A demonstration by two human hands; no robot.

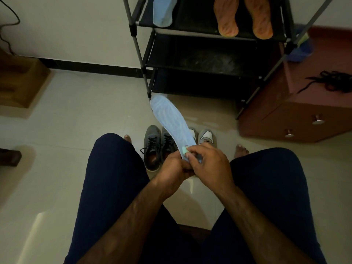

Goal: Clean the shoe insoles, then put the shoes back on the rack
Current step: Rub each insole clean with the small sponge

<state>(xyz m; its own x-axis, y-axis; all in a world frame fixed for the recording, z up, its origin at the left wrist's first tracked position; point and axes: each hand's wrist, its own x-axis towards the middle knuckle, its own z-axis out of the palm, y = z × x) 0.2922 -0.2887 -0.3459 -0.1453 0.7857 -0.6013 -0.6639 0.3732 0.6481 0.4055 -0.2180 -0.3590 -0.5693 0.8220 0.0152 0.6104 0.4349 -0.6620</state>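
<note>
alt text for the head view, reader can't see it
A seated person's left hand grips the near end of a blue insole while the right hand pinches a small pale piece against it. Below stand grey shoes; a rack behind holds another insole and two orange insoles.

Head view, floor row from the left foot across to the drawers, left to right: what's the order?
left foot → grey shoe → second grey shoe → white shoe → right foot → drawers. Held insole and green pad overlap the shoes, so skipped.
</note>
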